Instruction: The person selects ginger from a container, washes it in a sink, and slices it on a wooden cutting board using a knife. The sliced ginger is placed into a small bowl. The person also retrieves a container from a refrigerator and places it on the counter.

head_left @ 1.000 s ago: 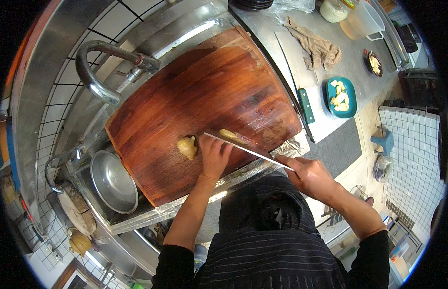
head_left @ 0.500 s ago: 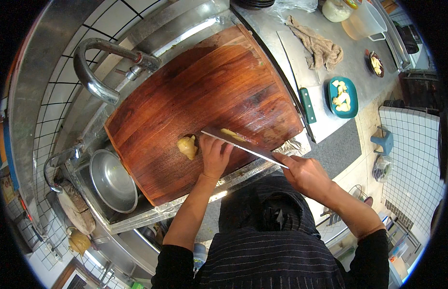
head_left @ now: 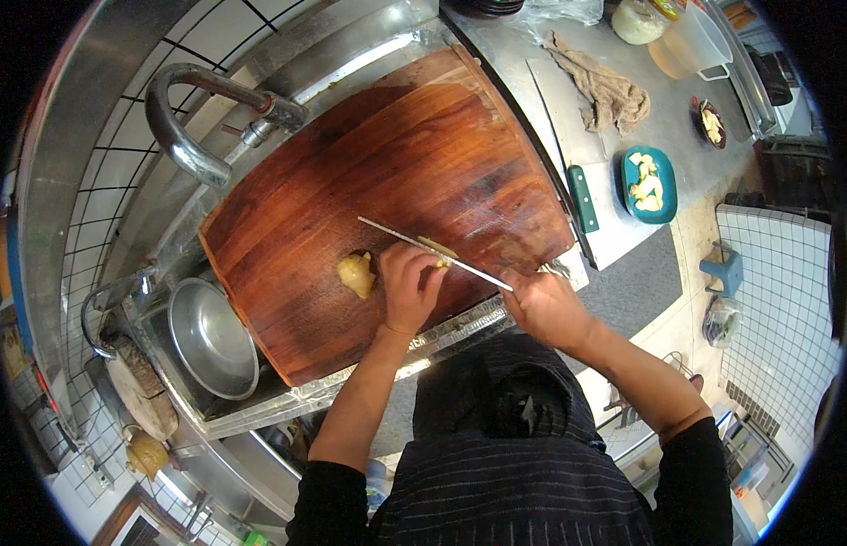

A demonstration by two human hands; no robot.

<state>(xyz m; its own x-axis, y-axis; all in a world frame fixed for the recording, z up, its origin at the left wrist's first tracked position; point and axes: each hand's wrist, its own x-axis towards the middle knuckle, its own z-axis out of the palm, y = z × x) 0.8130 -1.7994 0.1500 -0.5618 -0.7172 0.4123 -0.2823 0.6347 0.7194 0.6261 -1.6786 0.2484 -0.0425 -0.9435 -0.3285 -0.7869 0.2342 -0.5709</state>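
Observation:
My right hand (head_left: 544, 308) is closed round the handle of a kitchen knife (head_left: 401, 238), its blade seen nearly edge-on and slanting across the wooden board (head_left: 351, 155). My left hand (head_left: 411, 289) is on the near side of the blade, fingers bent and pressed down on a small yellowish piece of ginger (head_left: 442, 263), mostly hidden by the fingers and knife. Just beyond the blade shows a thin ginger slice (head_left: 436, 246). Left of my left hand rests a larger, knobbly lump of peeled ginger (head_left: 356, 274).
The board lies across a metal sink with a curved tap (head_left: 182, 150) behind it. At left, a steel bowl (head_left: 214, 338) sits in the basin. Right of the board are a green-handled knife (head_left: 583, 200), a teal dish (head_left: 657, 215) of pale pieces and a brown cloth (head_left: 605, 89).
The knife has shifted left toward the far side, its blade turned more edge-on, and my right hand has come closer to my left. My left hand stays almost in place.

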